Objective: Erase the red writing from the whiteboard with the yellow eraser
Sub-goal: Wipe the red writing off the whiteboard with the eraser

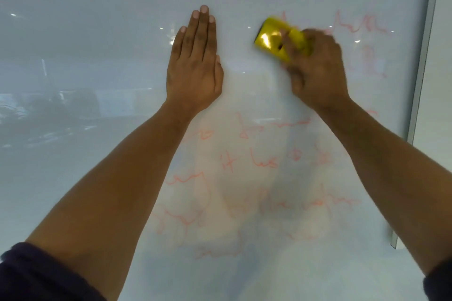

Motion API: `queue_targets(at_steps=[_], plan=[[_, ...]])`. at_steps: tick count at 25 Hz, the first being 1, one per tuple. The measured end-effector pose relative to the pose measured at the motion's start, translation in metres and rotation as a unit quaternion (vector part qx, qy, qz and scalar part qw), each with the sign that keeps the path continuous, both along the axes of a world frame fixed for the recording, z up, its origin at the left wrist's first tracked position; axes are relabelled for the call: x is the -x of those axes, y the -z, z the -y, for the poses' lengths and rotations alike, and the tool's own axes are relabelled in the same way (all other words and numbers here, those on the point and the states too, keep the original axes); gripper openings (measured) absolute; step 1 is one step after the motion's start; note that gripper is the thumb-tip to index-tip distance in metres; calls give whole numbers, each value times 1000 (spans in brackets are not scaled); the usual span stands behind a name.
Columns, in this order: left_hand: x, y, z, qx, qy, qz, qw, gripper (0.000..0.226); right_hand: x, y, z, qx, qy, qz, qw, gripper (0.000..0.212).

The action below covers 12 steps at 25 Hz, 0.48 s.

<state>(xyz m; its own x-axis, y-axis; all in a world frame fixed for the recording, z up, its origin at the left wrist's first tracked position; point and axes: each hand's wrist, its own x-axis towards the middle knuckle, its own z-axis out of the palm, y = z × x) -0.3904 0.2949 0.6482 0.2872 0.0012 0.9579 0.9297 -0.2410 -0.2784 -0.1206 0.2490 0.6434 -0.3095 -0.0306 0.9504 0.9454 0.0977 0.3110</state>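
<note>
A glossy whiteboard point(97, 80) fills the view. My right hand point(318, 71) grips the yellow eraser point(271, 36) and presses it on the board at upper right; both are motion-blurred. Red writing point(359, 27) shows just right of the eraser, and more faint red writing point(264, 161) runs in several lines across the lower middle of the board. My left hand point(195, 63) lies flat on the board with fingers straight and together, to the left of the eraser and apart from it.
The board's grey metal frame edge point(425, 44) runs down the right side, with a pale wall beyond it. Room reflections show in the board's left half.
</note>
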Motion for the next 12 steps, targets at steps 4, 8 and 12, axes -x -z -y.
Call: queue_targets(at_steps=[4,8,12], plan=[[-22,-9,4,10,8,-60,998,64,7,4,-6,-3,-13,-84,996,53],[-40,-16,8,29,5,-81,996,66,-36,-13,5,4,-24,-121,992,55],[-48,-21,8,11,10,-110,994,65,-28,3,-2,14,19,-10,1000,52]])
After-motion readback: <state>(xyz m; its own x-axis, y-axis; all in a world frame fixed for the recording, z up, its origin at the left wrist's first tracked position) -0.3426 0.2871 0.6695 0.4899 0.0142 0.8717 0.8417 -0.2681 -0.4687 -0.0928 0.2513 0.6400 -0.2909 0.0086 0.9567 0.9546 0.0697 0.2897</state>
